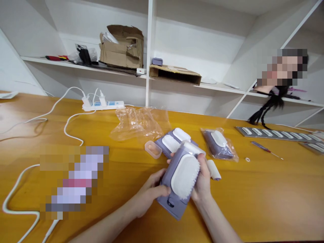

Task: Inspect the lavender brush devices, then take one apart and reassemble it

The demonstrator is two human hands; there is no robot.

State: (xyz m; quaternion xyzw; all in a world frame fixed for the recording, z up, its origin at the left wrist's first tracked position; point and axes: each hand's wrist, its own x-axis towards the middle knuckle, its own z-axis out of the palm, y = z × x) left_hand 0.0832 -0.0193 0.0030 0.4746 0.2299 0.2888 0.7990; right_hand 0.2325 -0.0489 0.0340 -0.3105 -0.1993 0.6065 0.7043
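Hold purple device (178, 185) with white bristled pad (186, 175) nearest the camera, above the desk (265, 202). From the left, see white power strip (108, 105), then crumpled clear plastic (136, 125). Curl left hand (151, 191) partly closed around the device's left side, laying thumb on its lower front. Spot small translucent cup (153, 150) behind, beside two other white pads (171, 143). Close right hand (203, 179) around the device's right side, with thumb near its top. Farther right, find bagged purple unit (219, 145), white ring (246, 159) and screwdriver (263, 147).
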